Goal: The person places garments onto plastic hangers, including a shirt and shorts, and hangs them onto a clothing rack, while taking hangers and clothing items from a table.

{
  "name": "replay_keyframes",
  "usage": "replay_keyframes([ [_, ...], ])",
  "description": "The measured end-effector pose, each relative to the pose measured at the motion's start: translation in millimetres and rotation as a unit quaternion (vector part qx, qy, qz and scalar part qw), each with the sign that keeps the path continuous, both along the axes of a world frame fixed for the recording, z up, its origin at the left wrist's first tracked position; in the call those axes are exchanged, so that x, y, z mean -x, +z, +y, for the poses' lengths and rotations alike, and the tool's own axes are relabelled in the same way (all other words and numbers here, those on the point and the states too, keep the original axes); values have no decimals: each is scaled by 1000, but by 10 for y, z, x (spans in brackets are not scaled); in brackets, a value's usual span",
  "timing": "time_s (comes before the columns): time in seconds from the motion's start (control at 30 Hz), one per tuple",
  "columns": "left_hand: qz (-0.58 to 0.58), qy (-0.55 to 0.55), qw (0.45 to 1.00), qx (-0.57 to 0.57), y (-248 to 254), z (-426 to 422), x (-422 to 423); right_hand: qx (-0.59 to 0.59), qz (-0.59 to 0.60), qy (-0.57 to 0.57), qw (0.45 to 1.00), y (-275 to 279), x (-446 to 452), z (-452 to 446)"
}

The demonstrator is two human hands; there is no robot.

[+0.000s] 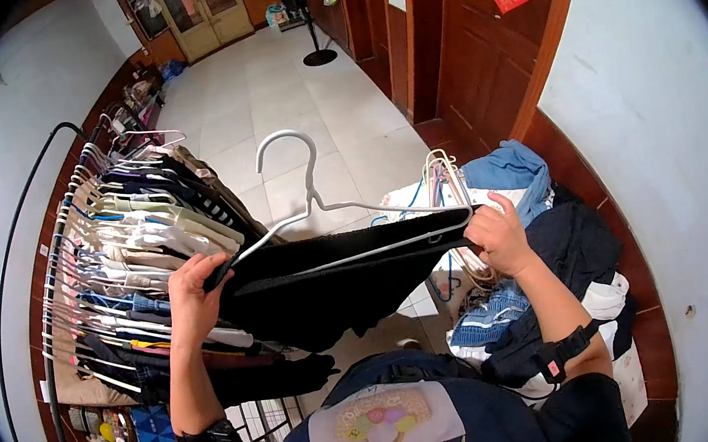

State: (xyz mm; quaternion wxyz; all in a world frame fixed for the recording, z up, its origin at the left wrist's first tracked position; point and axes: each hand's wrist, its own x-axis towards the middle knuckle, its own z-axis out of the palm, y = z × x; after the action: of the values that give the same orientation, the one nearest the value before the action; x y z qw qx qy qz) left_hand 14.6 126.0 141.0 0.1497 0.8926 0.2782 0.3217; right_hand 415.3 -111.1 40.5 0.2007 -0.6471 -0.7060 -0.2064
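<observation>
A black garment (pixel 328 299) hangs between my two hands, stretched wide at its top edge. Inside that opening sits a white hanger (pixel 312 192), its hook pointing up and away from me. My left hand (pixel 195 293) is closed on the garment's left end, beside the hanger's left shoulder. At the other end my right hand (pixel 500 234) grips the garment near the hanger's right corner. Whether the right fingers also pinch the hanger is hard to tell. The garment's lower part drops in folds above the floor.
A metal rack (pixel 49 347) full of clothes on hangers stands at left. On the right lie a heap of dark clothes (pixel 574 247), a blue garment (pixel 514 175) and a bundle of loose hangers (pixel 441 177). A black standing fan (pixel 308 23) is farther off, near brown doors (pixel 483 46).
</observation>
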Motion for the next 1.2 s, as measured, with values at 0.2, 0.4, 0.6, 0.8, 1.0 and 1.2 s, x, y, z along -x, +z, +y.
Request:
replay_keyframes([
  [0.2,3,3,1000,-22,21,4,-4,-35,-31,17,999,245,-110,50],
  [0.4,5,2,999,-48,112,-6,-35,-54,-94,35,994,679,-149,160],
  [0.6,-10,-4,999,-44,156,9,-62,-66,-94,71,991,991,-107,292],
  [0.8,-51,-14,998,-23,136,11,-158,-51,-47,85,994,1096,-32,427],
  [1.0,-57,-2,998,20,158,91,-218,-19,133,114,984,1083,114,558],
  [1.2,-78,-2,995,59,154,127,-261,-3,196,165,967,1136,339,740],
])
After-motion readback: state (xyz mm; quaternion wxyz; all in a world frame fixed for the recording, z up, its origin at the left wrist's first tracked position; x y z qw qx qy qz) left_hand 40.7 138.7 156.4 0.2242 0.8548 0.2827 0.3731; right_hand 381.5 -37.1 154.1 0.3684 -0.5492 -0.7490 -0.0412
